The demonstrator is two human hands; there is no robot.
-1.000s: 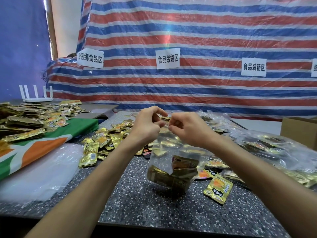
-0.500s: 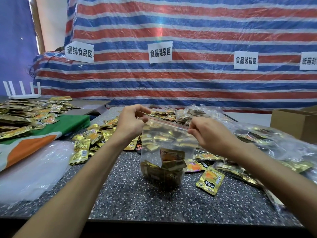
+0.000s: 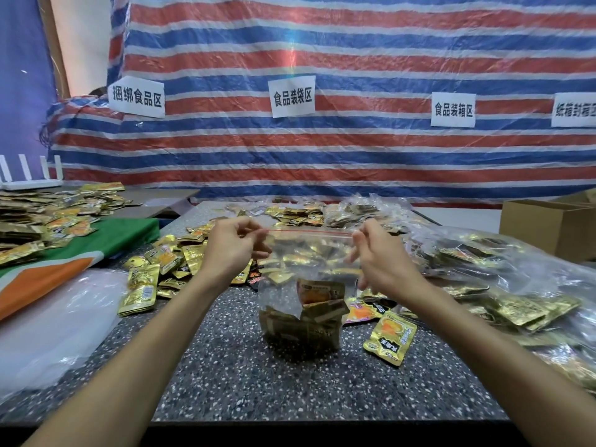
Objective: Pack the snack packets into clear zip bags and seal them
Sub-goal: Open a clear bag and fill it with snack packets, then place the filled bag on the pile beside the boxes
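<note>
Zip bag [image 3: 306,266] stands upright mid-table, base looks to rest on the speckled table [image 3: 245,382], top stretched flat btwn both hands. L hand [image 3: 230,250] pinches the top-left corner at the red zip strip [image 3: 309,231], thumb + forefinger closed on it. R hand [image 3: 383,262] pinches the top-right end the same way, other fingers fanned loose. Strip runs straight & level, hand to hand. Snack packets [image 3: 317,304] sit heaped in the bag's lower half; upper half is see-through.

Room: bare tabletop in front of the bag down to the near edge, w/ both forearms crossing it. One loose packet [image 3: 390,338] lies just right of the bag's base, apart from it. Loose gold pile [image 3: 161,266] crowds in left of L hand. Filled bags [image 3: 490,279] are heaped on the right, close by R wrist, running out to the right side. More packets lie behind the bag toward the far edge. Clear plastic sheet [image 3: 54,324] + green-orange cloth [image 3: 106,243] at far left. Cardboard box [image 3: 548,230] far right, well apart.
</note>
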